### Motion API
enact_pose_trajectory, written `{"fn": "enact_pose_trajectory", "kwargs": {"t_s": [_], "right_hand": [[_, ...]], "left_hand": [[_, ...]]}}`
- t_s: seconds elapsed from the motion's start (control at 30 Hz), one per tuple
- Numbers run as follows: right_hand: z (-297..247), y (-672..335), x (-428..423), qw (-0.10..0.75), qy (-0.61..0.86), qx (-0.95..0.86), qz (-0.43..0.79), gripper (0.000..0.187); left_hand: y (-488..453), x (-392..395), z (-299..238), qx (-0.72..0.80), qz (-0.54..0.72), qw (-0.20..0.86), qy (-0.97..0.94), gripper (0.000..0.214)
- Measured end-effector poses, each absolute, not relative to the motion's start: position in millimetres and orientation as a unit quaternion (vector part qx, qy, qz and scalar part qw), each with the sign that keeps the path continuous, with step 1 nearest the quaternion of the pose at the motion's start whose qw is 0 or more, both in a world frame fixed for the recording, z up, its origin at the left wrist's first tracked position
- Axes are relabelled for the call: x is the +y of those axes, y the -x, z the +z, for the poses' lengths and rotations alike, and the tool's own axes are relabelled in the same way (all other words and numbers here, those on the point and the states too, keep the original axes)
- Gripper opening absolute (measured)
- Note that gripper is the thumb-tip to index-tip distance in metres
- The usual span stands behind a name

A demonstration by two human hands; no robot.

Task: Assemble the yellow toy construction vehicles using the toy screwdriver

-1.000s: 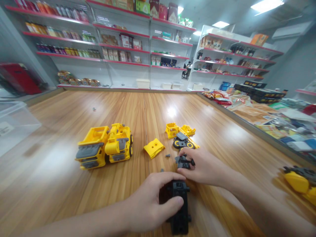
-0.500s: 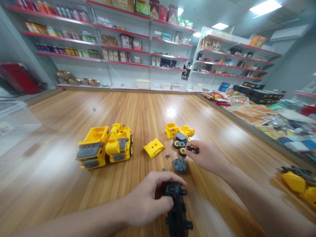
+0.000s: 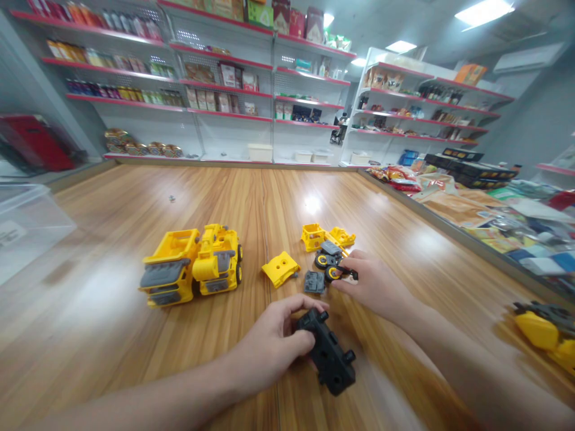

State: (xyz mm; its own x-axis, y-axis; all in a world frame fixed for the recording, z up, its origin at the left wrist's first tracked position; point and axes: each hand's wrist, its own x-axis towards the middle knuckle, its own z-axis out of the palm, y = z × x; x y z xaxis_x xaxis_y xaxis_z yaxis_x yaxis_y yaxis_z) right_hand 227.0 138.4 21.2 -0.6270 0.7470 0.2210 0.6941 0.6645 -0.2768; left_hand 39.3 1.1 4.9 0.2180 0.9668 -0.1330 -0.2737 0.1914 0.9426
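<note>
My left hand (image 3: 274, 341) is closed around one end of a black toy vehicle chassis (image 3: 330, 353) with short round stubs along its side, held tilted over the table. Further out, my right hand (image 3: 372, 284) pinches a small black part (image 3: 349, 272), too small to identify. It is beside the yellow-hubbed black toy wheels (image 3: 332, 273). A grey block-like toy part (image 3: 314, 282) lies between the two hands. Left of it is a yellow plate with two holes (image 3: 280, 269). Behind the wheels are a yellow toy cab (image 3: 312, 237) and another yellow piece (image 3: 342, 236).
A yellow toy dump truck (image 3: 168, 266) and a yellow toy excavator (image 3: 218, 260) stand on the wooden table (image 3: 247, 197) at left. Another yellow toy (image 3: 545, 335) lies at far right. A clear plastic bin (image 3: 31, 224) is on the left, packaged goods (image 3: 476, 203) on the right.
The chassis has swung so its near end points further right, and my left hand has moved slightly forward. The grey block has shifted left and away from me. My right hand stays by the wheels.
</note>
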Motion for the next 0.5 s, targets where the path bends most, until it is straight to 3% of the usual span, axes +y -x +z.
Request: {"fn": "enact_pose_trajectory", "kwargs": {"t_s": [0.5], "right_hand": [[11, -222, 135, 0.178, 0.386, -0.902, 0.080, 0.011]], "left_hand": [[-33, -6, 7, 0.359, 0.409, 0.688, -0.479, 0.037]]}}
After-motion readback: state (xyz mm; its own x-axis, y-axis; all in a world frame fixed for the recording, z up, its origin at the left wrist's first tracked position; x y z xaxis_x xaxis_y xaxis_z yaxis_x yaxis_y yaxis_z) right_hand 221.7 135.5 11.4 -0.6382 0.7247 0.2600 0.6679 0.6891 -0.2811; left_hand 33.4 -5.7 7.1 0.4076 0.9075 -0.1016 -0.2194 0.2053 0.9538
